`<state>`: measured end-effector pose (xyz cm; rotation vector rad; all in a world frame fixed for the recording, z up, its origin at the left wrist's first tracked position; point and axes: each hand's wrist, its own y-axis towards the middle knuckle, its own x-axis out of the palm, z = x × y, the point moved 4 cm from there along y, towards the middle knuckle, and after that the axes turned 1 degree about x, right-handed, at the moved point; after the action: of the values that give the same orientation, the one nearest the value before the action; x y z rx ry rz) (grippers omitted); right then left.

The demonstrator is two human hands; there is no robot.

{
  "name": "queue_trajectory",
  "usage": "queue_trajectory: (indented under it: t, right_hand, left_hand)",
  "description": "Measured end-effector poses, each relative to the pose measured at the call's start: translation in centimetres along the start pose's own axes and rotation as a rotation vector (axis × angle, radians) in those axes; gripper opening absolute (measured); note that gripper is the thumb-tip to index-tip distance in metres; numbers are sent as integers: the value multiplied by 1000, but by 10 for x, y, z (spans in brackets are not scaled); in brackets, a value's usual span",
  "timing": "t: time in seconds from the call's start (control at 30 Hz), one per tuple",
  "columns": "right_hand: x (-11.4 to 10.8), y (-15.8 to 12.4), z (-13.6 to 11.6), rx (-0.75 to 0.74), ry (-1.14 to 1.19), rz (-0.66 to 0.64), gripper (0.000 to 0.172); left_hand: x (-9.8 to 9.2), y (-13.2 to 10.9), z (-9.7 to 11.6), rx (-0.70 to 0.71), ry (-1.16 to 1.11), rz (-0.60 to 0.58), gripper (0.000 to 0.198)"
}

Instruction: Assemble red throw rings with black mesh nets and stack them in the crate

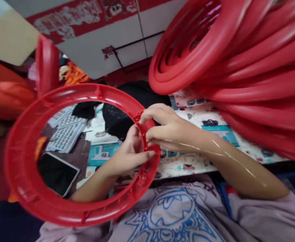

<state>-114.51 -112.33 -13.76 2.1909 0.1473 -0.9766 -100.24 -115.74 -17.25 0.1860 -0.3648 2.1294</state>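
Note:
A red plastic ring point(84, 216) with a hollow, ribbed channel facing me is held up over the table. My left hand point(131, 153) reaches through its opening and grips the right side of the rim, thumb over the channel and fingers behind. My right hand point(167, 126) is at the same stretch of rim from outside, its bent fingertips touching the channel wall. Whether a small part sits under those right fingertips is hidden. Clear strands or film cross my right forearm. Behind the ring lies a black round thing point(142, 97).
Many red rings point(250, 67) are stacked at the right. A dark-screened tablet point(58, 173) and a grey gridded tray point(68, 131) lie at the left on the table point(185, 164) with its printed cover. Another red ring piece point(47, 64) and an orange bag point(6, 90) are at the far left. A white cabinet point(94, 47) stands behind.

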Motion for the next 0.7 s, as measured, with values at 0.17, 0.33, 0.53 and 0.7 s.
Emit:
queue_trajectory:
  t: [0.17,0.33,0.53,0.7]
  right_hand:
    - [-2,-1,-4,-68,-38,63,15]
    - [-3,0,-12,-92,-48,-2,17]
    - [3,-1,-9,-57,-105,16,22]
    - [2,-3,-3,-38,-107,-11,18]
  left_hand:
    - [4,3,1,7,-46,-55,51]
    - [2,5,-2,7,-83,-66,55]
    - [3,4,-9,-30,12,-79,64]
    - [3,4,-11,41,2,-107,52]
